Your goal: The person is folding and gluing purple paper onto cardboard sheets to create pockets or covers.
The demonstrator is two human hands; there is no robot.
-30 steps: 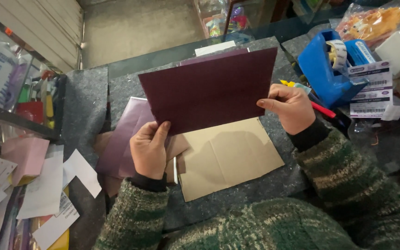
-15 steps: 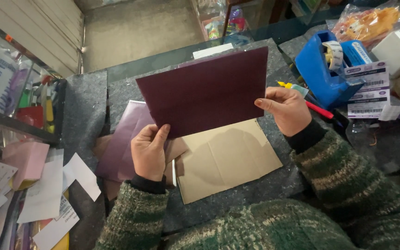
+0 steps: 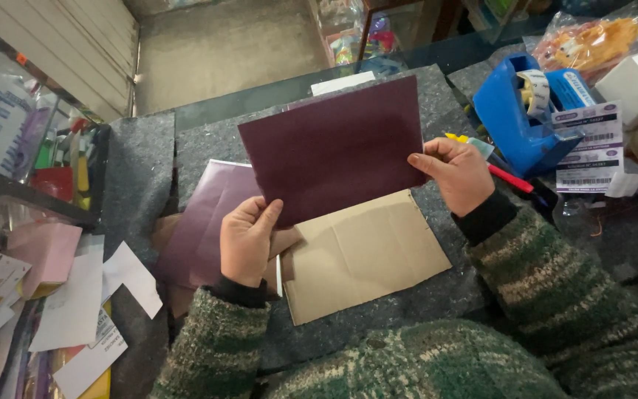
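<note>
— How are the hands placed?
— The left hand [image 3: 247, 240] is raised, thumb up and fingers curled in a pinch.
— And the other?
— The right hand [image 3: 458, 174] pinches too, knuckles outward, both forearms angled inward.

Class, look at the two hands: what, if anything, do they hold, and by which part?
Both hold one dark maroon sheet: the left hand pinches its lower left corner, the right hand its right edge.

You have one dark maroon rectangular card [image 3: 330, 148], one shiny purple paper sheet [image 3: 204, 222], one tan cardboard sheet [image 3: 367, 255], one blue plastic tape dispenser [image 3: 515, 122], and one red pen [image 3: 511, 178].
</note>
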